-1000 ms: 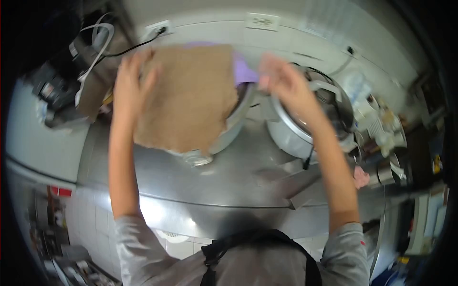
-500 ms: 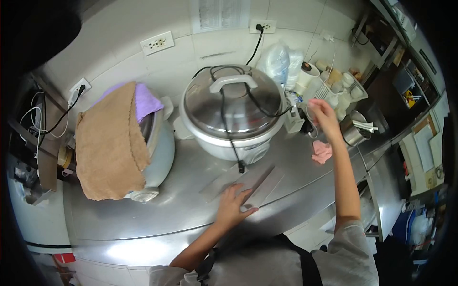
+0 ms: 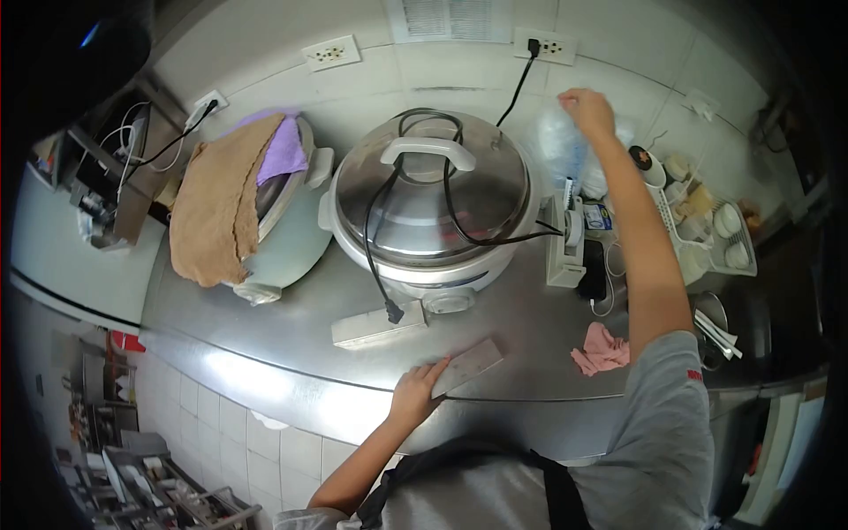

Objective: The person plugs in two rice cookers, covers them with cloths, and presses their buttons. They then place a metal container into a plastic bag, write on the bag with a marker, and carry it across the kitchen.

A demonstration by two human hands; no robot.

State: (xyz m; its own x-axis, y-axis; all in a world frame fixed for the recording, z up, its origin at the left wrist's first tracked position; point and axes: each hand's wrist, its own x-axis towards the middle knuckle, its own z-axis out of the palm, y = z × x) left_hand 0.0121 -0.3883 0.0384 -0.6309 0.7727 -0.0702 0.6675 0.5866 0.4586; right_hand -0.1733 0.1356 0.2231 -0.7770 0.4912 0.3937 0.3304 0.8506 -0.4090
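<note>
My left hand is closed round the near end of a grey rectangular block, which lies slantwise near the counter's front edge. Behind it, a similar pale block rests below the large cooker with the steel lid. Raised at the back right, my right hand has its fingers curled in, right by the clear plastic bags against the wall. Whatever those fingers hold, if anything, does not show. A black plug hangs from the cooker lid beside the pale block.
A second cooker, draped with a brown cloth and a purple cloth, stands left. Right of the big cooker are a white box, a phone on a cable, a pink cloth and a basket of small containers.
My right hand has moved up and back to the bags. My left hand has gone from spread fingers over the blocks to gripping one, and the two blocks now lie apart. The view has shifted.
</note>
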